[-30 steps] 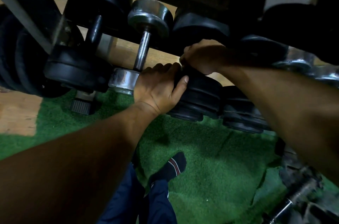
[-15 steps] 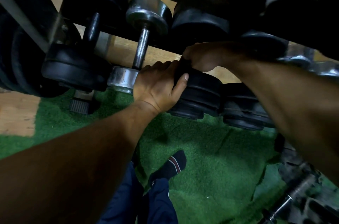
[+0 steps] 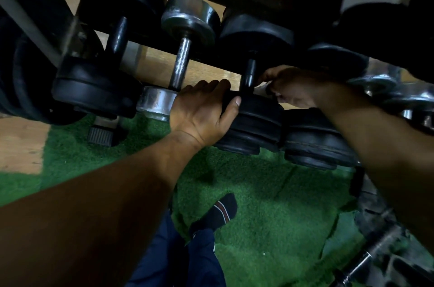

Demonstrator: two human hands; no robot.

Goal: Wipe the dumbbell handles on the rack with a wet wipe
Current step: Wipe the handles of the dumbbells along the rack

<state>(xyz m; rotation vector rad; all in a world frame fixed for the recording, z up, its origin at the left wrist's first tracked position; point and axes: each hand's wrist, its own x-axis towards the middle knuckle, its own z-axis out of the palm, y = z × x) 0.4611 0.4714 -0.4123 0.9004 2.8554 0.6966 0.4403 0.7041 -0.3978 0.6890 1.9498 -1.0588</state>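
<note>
- The left hand (image 3: 199, 113) grips the near head of a black rubber-plated dumbbell (image 3: 253, 127) on the black metal rack (image 3: 35, 26), fingers curled over its top edge and thumb pressed on its face.
- The right hand (image 3: 293, 89) pinches a crumpled white wet wipe (image 3: 263, 87), fingers clamped on it, just beside that dumbbell's black handle (image 3: 249, 75).
- My judgement: this handle is mid-wipe. The chrome dumbbell with a knurled steel handle (image 3: 179, 63) and the other black dumbbells along the rack show nothing either way about wiping.
- No brand, label or writing can be read.
</note>
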